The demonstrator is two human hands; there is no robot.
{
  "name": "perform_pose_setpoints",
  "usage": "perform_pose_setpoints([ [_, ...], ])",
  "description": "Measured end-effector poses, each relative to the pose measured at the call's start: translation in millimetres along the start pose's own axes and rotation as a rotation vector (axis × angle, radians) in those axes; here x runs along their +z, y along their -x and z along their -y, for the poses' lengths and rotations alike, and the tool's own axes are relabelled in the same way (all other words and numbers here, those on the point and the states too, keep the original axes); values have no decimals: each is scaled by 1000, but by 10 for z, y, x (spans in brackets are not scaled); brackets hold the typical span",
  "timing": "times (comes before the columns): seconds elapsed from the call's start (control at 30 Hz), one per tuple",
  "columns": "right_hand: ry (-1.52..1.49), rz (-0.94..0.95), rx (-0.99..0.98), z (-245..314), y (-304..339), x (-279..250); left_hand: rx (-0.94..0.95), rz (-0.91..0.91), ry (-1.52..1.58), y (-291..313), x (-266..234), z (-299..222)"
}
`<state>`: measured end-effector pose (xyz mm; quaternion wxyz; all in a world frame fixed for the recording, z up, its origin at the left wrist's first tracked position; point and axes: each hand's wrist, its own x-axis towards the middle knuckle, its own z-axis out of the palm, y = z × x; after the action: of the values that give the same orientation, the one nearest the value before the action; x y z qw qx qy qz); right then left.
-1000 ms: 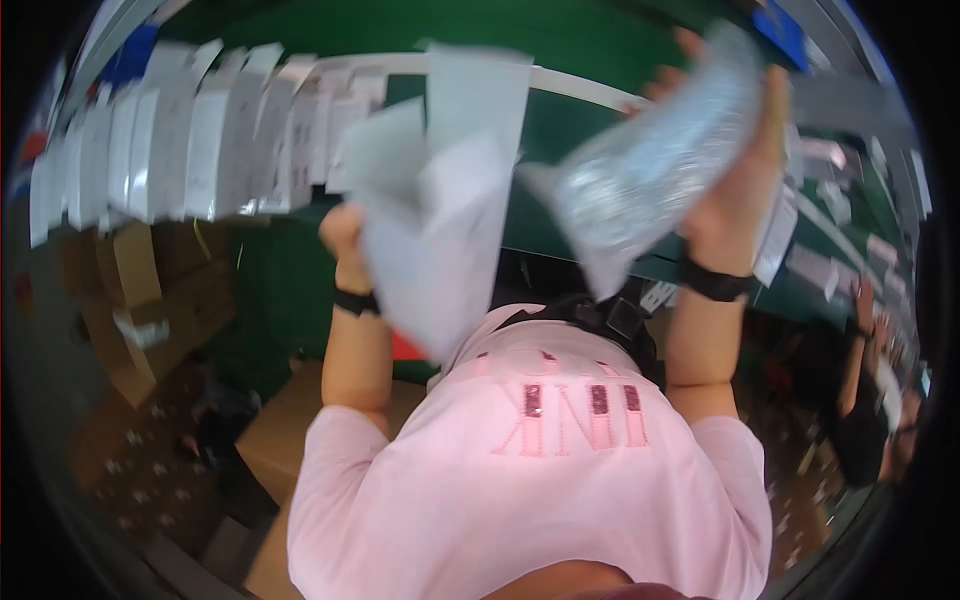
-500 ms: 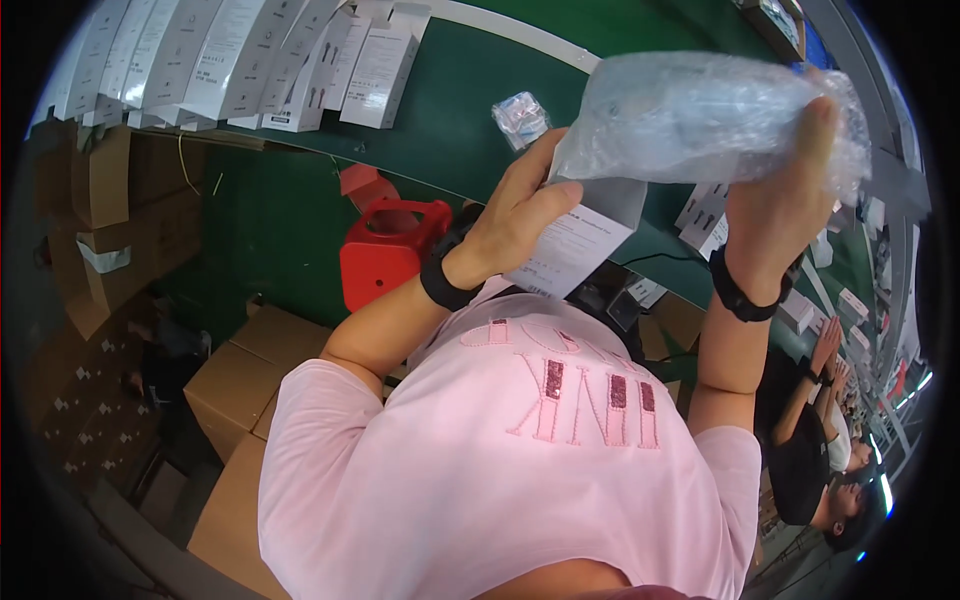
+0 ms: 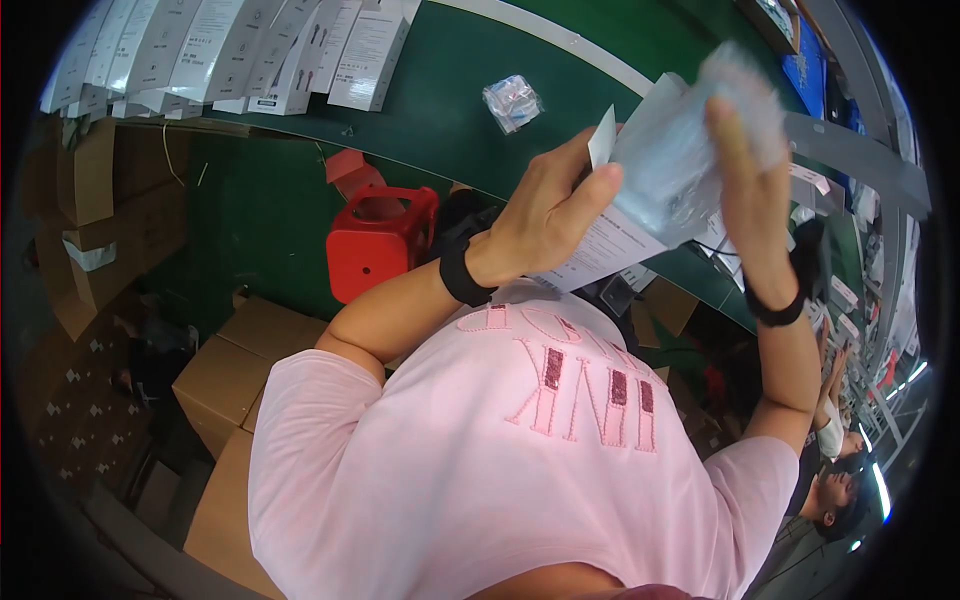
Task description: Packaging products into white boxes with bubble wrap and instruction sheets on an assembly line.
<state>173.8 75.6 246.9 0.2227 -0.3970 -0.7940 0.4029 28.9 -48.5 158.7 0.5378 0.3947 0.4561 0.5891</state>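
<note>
My left hand (image 3: 560,205) is closed round a white printed box (image 3: 607,245), tilted in front of my shirt with its flap raised at the open end. A bubble-wrapped item (image 3: 668,165) stands partly inside that opening. Wrapped round the item's upper part is my right hand (image 3: 745,170), smeared a little by motion. What lies within the bubble wrap cannot be made out. On the green table (image 3: 430,115), beyond my left hand, lies a small clear plastic packet (image 3: 513,104).
A row of white boxes (image 3: 215,50) stands at the table's far left. Below the table edge are a red plastic stool (image 3: 375,245) and brown cartons (image 3: 225,370). More white boxes lie partly hidden behind my right arm. A person (image 3: 825,490) is at the right.
The bubble-wrapped item has swung from lying level above the box to pointing down into its opening. My right hand came along with it. My left hand and the box shifted slightly right.
</note>
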Motion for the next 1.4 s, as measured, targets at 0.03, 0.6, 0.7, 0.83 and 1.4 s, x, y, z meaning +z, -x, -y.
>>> perform_pose_setpoints([
  [0.03,-32,121,76,21,138,36,-36,18,-25,18,-45,2],
  [0.6,417,217,154,-2007,-356,2458,-56,-620,-106,627,-1363,269],
  [0.7,-15,161,257,-1829,-597,1889,-73,-579,-77,505,-1270,178],
  [0.83,-630,79,172,-340,-817,611,-95,-364,79,290,-987,199],
  [1.4,-228,36,238,-233,265,-757,-210,100,238,-69,151,182],
])
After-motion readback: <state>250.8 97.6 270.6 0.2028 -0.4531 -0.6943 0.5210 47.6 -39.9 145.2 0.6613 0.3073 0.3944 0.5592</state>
